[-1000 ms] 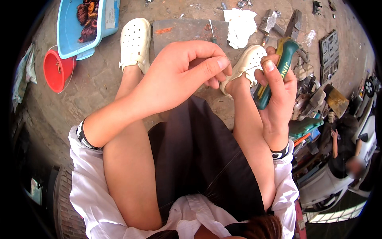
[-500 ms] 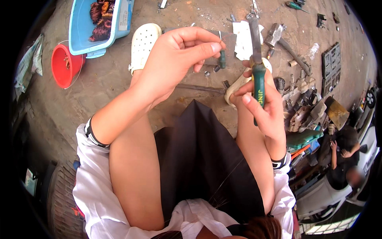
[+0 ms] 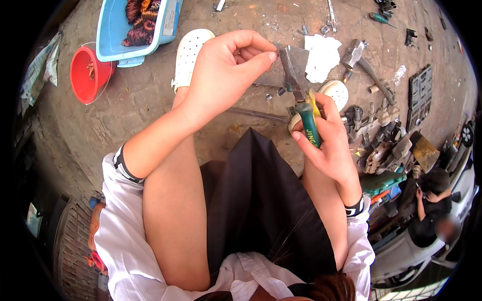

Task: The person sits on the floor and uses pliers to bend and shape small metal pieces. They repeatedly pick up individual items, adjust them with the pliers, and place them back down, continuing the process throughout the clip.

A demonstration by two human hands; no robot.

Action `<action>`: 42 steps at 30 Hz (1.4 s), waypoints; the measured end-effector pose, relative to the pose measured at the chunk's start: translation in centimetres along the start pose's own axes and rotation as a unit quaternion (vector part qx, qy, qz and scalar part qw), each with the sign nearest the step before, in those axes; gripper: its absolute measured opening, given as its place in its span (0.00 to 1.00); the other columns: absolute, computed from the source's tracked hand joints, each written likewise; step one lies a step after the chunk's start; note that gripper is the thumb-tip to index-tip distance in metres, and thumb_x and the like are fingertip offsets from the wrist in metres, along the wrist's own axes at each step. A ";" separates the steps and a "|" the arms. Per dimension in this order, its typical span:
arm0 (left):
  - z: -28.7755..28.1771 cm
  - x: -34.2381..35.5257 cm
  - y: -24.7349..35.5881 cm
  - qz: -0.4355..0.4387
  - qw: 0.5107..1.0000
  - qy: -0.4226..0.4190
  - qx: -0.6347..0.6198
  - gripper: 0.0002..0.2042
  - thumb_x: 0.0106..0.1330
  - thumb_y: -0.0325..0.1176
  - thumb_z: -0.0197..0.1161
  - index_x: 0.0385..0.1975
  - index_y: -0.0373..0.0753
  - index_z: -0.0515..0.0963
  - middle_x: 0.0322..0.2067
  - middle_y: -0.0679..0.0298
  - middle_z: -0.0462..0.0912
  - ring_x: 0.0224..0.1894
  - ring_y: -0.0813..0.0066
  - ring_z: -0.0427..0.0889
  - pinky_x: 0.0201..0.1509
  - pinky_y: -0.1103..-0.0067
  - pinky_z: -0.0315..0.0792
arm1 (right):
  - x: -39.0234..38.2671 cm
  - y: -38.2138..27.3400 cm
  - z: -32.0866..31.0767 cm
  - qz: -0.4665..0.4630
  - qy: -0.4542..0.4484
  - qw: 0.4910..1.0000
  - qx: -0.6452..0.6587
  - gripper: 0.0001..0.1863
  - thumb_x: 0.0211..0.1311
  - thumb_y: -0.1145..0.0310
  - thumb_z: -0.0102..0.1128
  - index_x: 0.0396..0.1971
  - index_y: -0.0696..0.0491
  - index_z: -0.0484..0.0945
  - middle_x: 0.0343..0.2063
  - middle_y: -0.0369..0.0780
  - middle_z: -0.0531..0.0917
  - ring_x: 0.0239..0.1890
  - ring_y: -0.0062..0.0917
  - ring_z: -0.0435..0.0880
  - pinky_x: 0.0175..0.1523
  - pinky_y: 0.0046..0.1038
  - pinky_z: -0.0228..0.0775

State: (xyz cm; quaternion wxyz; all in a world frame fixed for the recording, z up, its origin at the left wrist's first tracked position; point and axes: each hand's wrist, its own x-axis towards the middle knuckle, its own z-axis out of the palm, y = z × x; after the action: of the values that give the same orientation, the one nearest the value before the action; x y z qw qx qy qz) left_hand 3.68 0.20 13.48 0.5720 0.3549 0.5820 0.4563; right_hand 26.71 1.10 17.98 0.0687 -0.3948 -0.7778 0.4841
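My left hand (image 3: 213,75) is raised in front of me, thumb and forefinger pinched together; whatever they hold is too small or hidden to name. In my right hand (image 3: 334,143) are pliers (image 3: 310,125) with green and yellow handles, my fingers wrapped around them. Their long metal jaws slant up to the left, the tip close by my left fingertips. Whether the tip touches anything I cannot tell. Below the hands a flat dark plate (image 3: 272,78) lies on the ground between my cream clogs (image 3: 193,50).
At upper left stand a blue tub (image 3: 116,52) of copper-coloured wire coils and a red bucket (image 3: 83,75). A white paper (image 3: 321,57), a hammer (image 3: 355,52), metal parts (image 3: 384,150) and a black tool case (image 3: 419,98) lie rightward. Another person (image 3: 429,210) is at far right.
The pliers have tipped left, bringing their jaws from upright to beside my left fingertips. A small green piece seen below those fingers earlier is now mostly or wholly hidden.
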 end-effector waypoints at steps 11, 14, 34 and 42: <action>-0.2 0.1 0.2 0.197 0.941 0.031 0.274 0.04 0.56 0.22 0.64 0.30 0.36 0.80 0.23 0.67 0.75 0.23 0.80 0.71 0.28 0.83 0.65 | -0.2 0.2 0.1 -0.011 -0.012 1.000 0.011 0.09 0.49 0.73 0.65 0.29 0.61 0.77 0.49 0.53 0.69 0.48 0.46 0.74 0.53 0.35 0.67; -0.4 0.3 0.1 0.231 0.923 0.019 0.308 0.04 0.55 0.22 0.63 0.29 0.35 0.78 0.22 0.65 0.72 0.22 0.78 0.69 0.26 0.81 0.64 | -0.3 0.2 0.2 0.011 -0.010 1.000 0.025 0.08 0.49 0.74 0.65 0.28 0.60 0.77 0.47 0.52 0.71 0.47 0.44 0.74 0.51 0.33 0.68; -1.1 1.0 -0.9 0.260 0.870 -0.056 0.414 0.07 0.55 0.18 0.58 0.30 0.35 0.69 0.27 0.57 0.69 0.31 0.59 0.72 0.33 0.70 0.67 | -0.7 1.6 0.0 0.193 -0.108 0.844 0.489 0.08 0.57 0.70 0.57 0.30 0.61 0.77 0.43 0.41 0.76 0.25 0.16 0.74 0.34 0.21 0.66; -1.1 0.9 -0.5 0.272 0.857 -0.034 0.437 0.09 0.52 0.17 0.58 0.31 0.35 0.69 0.28 0.57 0.67 0.34 0.56 0.71 0.35 0.67 0.67 | -0.5 1.1 -1.0 0.143 -0.124 0.899 0.394 0.07 0.56 0.71 0.56 0.27 0.61 0.75 0.42 0.42 0.76 0.33 0.20 0.75 0.37 0.24 0.68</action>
State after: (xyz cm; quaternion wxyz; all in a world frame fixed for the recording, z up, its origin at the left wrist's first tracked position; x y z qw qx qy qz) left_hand 2.53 0.74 12.61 0.2305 0.7278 0.5818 0.2806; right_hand 28.12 1.71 17.76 0.0516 -0.3789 -0.4610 0.8008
